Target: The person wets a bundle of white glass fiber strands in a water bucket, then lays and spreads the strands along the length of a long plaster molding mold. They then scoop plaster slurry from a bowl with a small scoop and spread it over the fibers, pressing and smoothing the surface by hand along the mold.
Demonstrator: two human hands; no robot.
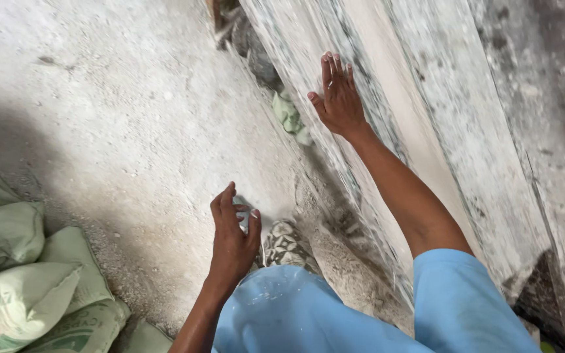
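My right hand [337, 97] lies flat, fingers together, on a large dusty stone slab [426, 111] that leans up to the right. My left hand [233, 232] hangs lower, above the dusty concrete floor [132, 117], its fingers curled around a small pale blue-white object [243, 219] that is mostly hidden. Both arms come out of light blue sleeves. A patterned shoe [286, 243] shows just right of my left hand.
Several pale green sacks [27, 281] are stacked at the lower left. A crumpled green scrap [290, 117] lies at the slab's foot. More grey slabs [537, 98] lean at the right, with dark rubble [250, 39] behind the slab's top end.
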